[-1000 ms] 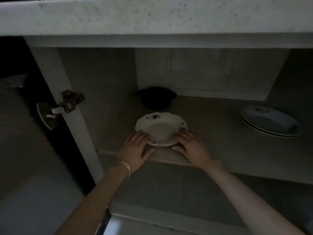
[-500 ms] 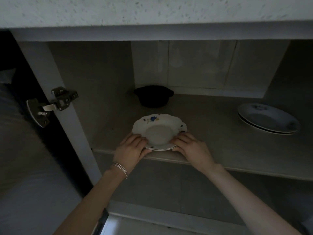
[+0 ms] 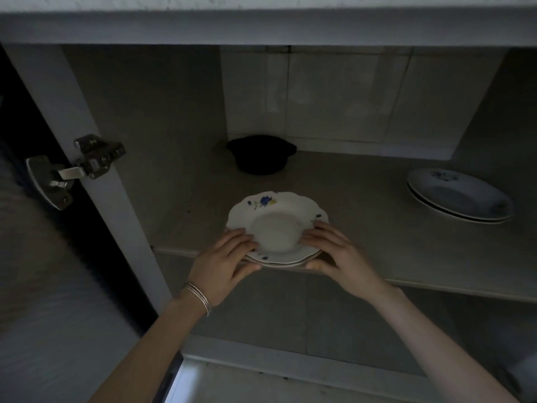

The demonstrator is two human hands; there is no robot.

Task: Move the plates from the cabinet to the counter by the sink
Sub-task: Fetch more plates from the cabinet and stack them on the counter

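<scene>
The left grip [image 3: 225,264] and right grip [image 3: 338,258] clasp a stack of plates [image 3: 276,225] from either side. The fingers [image 3: 235,239] curl over the top plate's rim and the thumbs tuck beneath the lowest one. There are at least two plates, glossy white ceramic with wavy scalloped edges, a thin dark rim line and small blue and yellow flower sprigs. The stack sits at the front of the cabinet shelf [image 3: 377,237], a matte, pale, faintly grained board. Thin metal bangles [image 3: 199,298] ring the left wrist.

Half a second ago the stack lay wholly on the shelf; now its near rim juts past the front lip, and the thumbs have slid further under it. Whether it is lifted clear cannot be told.

Behind it, near the tiled back wall, stands a round black pot [image 3: 261,155] with stubby side handles. Well apart to the right lie oval white dishes [image 3: 459,199], two nested, with a bluish motif. A steel hinge [image 3: 75,170] is fixed on the pale door frame at left.
</scene>
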